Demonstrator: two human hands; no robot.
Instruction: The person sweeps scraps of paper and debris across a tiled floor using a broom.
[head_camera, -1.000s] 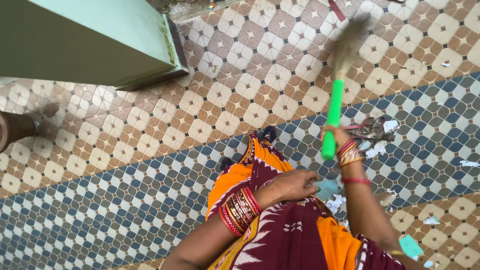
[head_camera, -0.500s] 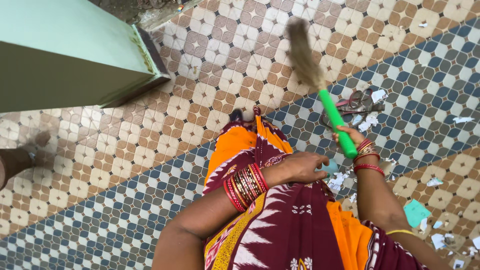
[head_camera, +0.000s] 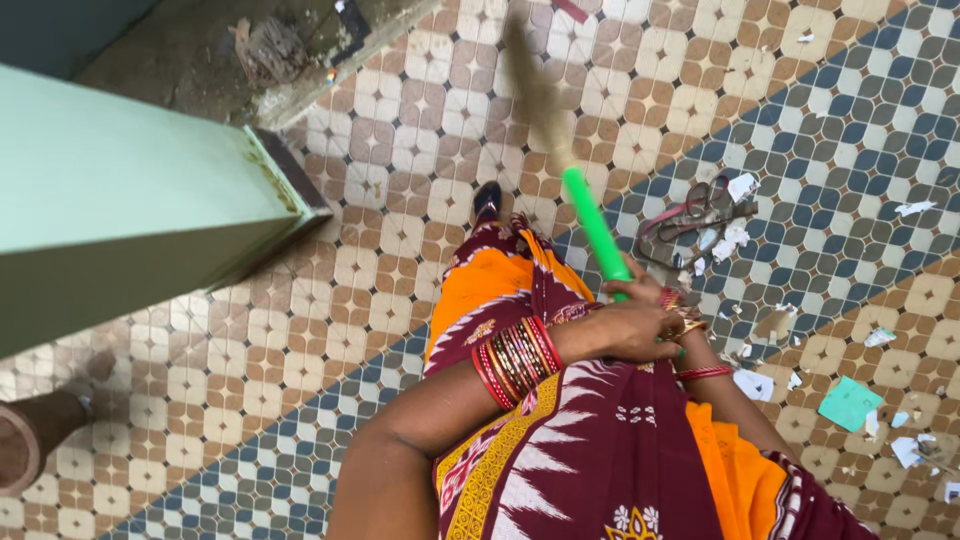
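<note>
Over the patterned tile floor (head_camera: 330, 300), seen from the head camera, the right hand (head_camera: 655, 300) was wrapped around the bottom of the broom's green handle (head_camera: 595, 230), fingers closed on it. The left hand (head_camera: 625, 330) lay just beside it at the same end, fingers curled; whether they gripped the handle or only rested by the right wrist could not be told. The bristles (head_camera: 535, 85) showed blurred above the brown-and-cream tiles, well ahead of the person's maroon and orange garment (head_camera: 590, 450).

Judged from this, a sweeping stroke was in hand. A further stroke would call for bringing the bristles to the paper scraps (head_camera: 735, 240) and working round the scissors (head_camera: 695, 210) lying among them on the blue tiles.

A teal paper piece (head_camera: 848, 403) lay to the right. A pale green cabinet (head_camera: 130, 210) stood at left, dirt behind it.
</note>
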